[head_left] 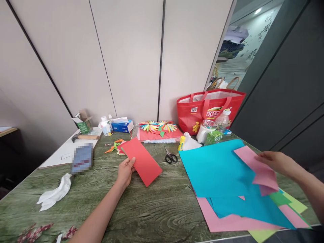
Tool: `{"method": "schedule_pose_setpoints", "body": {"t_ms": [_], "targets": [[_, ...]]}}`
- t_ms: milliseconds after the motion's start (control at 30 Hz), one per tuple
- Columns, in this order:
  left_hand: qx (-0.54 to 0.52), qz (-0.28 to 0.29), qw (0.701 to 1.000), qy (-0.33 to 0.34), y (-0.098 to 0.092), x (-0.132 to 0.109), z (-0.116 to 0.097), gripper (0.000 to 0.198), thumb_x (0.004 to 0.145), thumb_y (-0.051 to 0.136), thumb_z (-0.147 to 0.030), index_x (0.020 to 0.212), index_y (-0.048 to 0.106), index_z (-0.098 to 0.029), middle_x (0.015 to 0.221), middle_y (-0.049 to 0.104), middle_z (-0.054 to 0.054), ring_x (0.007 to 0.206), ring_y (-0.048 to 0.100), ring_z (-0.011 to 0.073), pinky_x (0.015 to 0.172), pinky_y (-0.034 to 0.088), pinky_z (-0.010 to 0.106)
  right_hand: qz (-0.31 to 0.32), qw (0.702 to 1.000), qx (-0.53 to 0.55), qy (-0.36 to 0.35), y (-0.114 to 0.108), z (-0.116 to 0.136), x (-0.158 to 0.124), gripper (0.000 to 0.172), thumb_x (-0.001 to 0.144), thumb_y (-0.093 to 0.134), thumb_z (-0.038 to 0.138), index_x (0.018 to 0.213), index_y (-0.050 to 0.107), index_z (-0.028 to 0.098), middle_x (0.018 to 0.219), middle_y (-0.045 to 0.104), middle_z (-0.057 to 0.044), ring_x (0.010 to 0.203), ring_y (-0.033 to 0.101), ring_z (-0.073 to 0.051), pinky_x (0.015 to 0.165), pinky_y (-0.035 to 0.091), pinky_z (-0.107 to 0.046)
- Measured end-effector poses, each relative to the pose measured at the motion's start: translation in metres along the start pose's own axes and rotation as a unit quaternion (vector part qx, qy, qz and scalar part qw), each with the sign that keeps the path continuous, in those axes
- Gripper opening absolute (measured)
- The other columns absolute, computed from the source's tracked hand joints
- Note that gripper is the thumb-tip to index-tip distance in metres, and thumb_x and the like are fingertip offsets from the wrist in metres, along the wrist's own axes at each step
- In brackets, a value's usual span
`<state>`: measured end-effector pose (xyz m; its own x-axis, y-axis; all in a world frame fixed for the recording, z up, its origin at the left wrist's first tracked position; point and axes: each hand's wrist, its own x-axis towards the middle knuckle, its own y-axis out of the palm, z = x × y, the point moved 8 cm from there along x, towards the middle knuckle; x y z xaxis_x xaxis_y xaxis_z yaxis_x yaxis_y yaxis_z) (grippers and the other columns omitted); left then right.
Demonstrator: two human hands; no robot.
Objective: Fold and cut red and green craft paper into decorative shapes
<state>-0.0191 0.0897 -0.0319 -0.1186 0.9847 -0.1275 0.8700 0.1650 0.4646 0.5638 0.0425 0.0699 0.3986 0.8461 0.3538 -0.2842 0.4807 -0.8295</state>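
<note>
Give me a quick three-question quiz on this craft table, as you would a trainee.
1. True or false: the left hand holds the red sheet.
2. Which sheet does the right hand grip: A blue, B pink, C green?
3. What tool lies between the red sheet and the blue sheet?

Key
1. True: its thumb lies on the sheet's near edge.
2. B: the pink sheet, above the paper pile.
3. The scissors, flat on the table.
</note>
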Motion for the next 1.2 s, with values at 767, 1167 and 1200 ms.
{"method": "schedule_pose_setpoints", "body": {"t_ms": [767,1167,1200], "targets": [[0.026,-0.097,0.995,-0.011,-0.017,-0.003,0.004,0.024,0.056,0.073,-0.018,0.068,0.052,-0.014,0.063,0.066,0.003,0.051,0.061,0.0137,0.050,0.051,0.026,0.230,0.845,0.202,-0.438,0.162,0.350,-0.187,0.044,0.060,0.069,0.005,0.099,0.055,0.022,0.131,0.029,-0.010,0.107,0.048,-0.024,0.083,0.046,-0.036],[0.174,-0.141,0.968,0.112,-0.025,-0.005,-0.027,0.038,0.065,0.067,-0.038,0.091,0.047,-0.018,0.046,0.050,-0.010,0.024,0.039,0.0056,0.027,0.027,0.015,0.257,0.794,0.548,-0.048,0.206,0.300,-0.154,0.014,0.061,0.074,0.032,0.063,0.068,0.019,0.108,0.060,-0.011,0.097,0.059,-0.027,0.078,0.048,-0.039],[0.208,-0.141,0.957,0.145,-0.022,-0.008,-0.034,0.035,0.067,0.065,-0.039,0.089,0.048,-0.018,0.046,0.048,-0.010,0.024,0.037,0.0045,0.027,0.025,0.014,0.257,0.777,0.574,-0.002,0.210,0.295,-0.152,0.018,0.058,0.075,0.034,0.062,0.068,0.018,0.108,0.061,-0.012,0.095,0.060,-0.027,0.078,0.048,-0.040]]}}
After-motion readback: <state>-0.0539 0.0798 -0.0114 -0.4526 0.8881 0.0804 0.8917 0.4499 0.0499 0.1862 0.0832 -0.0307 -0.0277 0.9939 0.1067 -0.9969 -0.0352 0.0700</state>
